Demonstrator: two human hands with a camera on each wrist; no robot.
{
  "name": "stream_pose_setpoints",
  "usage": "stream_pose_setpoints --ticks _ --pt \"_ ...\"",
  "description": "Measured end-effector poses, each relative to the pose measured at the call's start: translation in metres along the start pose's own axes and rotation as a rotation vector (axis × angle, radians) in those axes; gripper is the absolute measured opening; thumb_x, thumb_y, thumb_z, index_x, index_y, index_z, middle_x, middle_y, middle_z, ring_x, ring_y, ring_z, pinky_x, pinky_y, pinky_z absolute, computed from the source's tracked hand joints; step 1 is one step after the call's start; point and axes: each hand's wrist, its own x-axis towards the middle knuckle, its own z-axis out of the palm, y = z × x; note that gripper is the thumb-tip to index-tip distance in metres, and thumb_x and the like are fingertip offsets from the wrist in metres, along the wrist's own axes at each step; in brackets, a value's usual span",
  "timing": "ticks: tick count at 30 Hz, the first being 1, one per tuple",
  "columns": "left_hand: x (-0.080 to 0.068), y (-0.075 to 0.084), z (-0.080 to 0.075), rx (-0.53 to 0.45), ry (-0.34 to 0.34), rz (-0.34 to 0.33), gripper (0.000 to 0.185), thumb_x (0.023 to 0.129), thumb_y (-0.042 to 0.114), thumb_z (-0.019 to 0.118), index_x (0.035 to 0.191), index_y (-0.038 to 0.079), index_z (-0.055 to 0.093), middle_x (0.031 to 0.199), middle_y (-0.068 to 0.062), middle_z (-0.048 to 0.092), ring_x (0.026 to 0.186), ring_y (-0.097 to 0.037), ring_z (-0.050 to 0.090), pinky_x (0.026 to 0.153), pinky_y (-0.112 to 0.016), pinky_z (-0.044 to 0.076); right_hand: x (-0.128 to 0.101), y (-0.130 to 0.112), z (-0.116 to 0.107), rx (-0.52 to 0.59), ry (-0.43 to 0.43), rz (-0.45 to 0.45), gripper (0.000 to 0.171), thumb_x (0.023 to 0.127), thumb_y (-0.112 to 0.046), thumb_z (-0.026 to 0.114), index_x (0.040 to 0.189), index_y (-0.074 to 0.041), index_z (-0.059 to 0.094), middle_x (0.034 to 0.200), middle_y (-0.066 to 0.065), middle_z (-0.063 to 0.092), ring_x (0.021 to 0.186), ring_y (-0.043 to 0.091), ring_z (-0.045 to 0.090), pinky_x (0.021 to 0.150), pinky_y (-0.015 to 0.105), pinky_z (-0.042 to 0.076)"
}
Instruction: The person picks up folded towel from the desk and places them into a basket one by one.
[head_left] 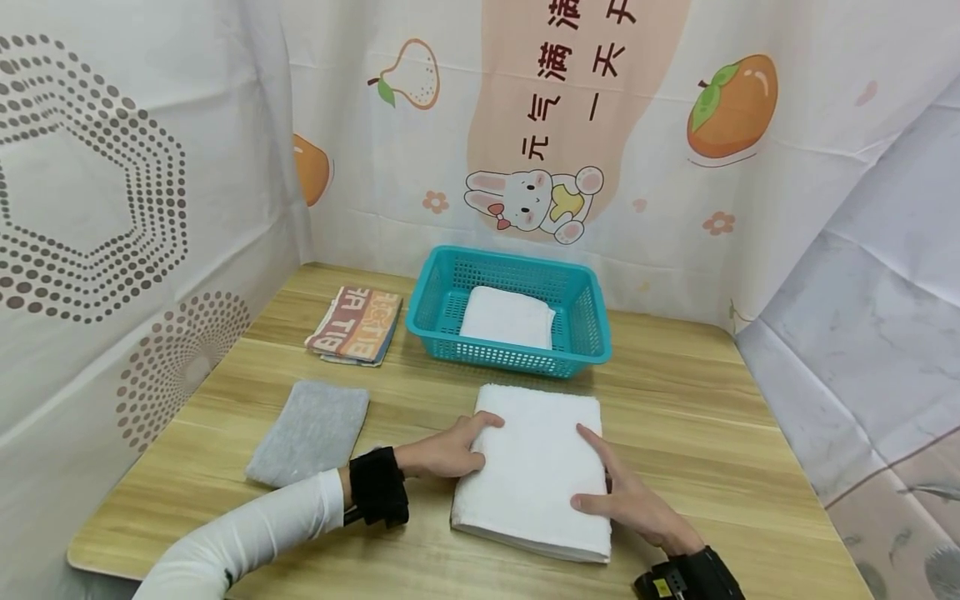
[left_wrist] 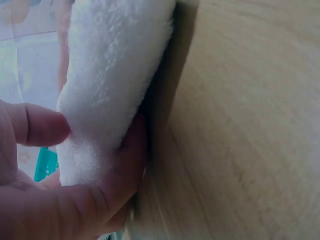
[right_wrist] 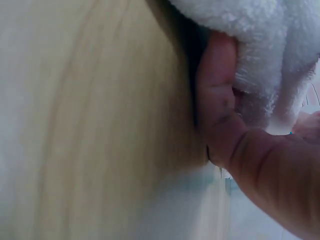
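Note:
A thick folded white towel lies on the wooden table in front of the person. On its left side the left hand grips the edge, index finger and thumb on top. The left wrist view shows the thumb against the towel's upper face and other fingers tucked beneath. From the right, the right hand holds the opposite edge, with thumb and index finger over the top. Down at the table surface, a finger of that hand reaches under the soft pile in the right wrist view.
Behind the towel stands a turquoise plastic basket with a smaller folded white cloth inside. To its left lies a folded orange and red patterned cloth. A grey folded cloth sits near the left forearm. Printed curtains enclose the table.

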Motion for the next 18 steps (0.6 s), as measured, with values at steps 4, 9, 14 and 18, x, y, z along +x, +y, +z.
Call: stream_pose_setpoints --ticks 4,9,14,18 --pt "0.0001 -0.0013 -0.0021 -0.059 -0.025 -0.009 0.055 0.089 0.005 0.06 0.14 0.019 0.043 0.138 -0.016 0.036 0.119 -0.026 0.036 0.102 -0.042 0.032 0.0003 -0.0022 0.0029 -0.015 -0.011 0.021 0.097 0.088 -0.023 0.075 0.16 -0.029 0.01 0.165 0.013 -0.002 0.146 0.04 0.011 0.111 0.072 0.008" --pt "-0.001 -0.0016 -0.0029 -0.048 -0.029 -0.017 0.058 0.087 0.013 0.073 0.136 0.021 0.045 0.135 -0.015 0.04 0.117 -0.026 0.04 0.1 -0.043 0.037 0.0012 -0.004 0.006 -0.059 -0.025 0.015 0.094 0.092 -0.026 0.072 0.16 -0.027 0.008 0.165 0.015 -0.001 0.145 0.041 0.014 0.112 0.071 0.009" --pt "-0.0022 -0.0014 -0.0021 -0.049 -0.023 -0.014 0.06 0.084 0.009 0.076 0.135 0.021 0.046 0.128 -0.012 0.043 0.112 -0.024 0.043 0.097 -0.042 0.039 0.0016 -0.0042 0.006 -0.067 -0.03 -0.014 0.092 0.094 -0.023 0.07 0.16 -0.03 0.007 0.166 0.011 -0.002 0.148 0.038 0.01 0.113 0.07 0.009" --pt "-0.002 -0.0018 -0.0016 -0.097 -0.029 0.006 0.06 0.082 0.003 0.076 0.132 0.016 0.044 0.124 -0.01 0.046 0.109 -0.023 0.045 0.095 -0.038 0.04 0.0024 -0.0054 0.0088 -0.047 -0.03 -0.042 0.091 0.093 -0.023 0.07 0.16 -0.031 0.009 0.166 0.01 -0.001 0.147 0.037 0.009 0.112 0.071 0.01"
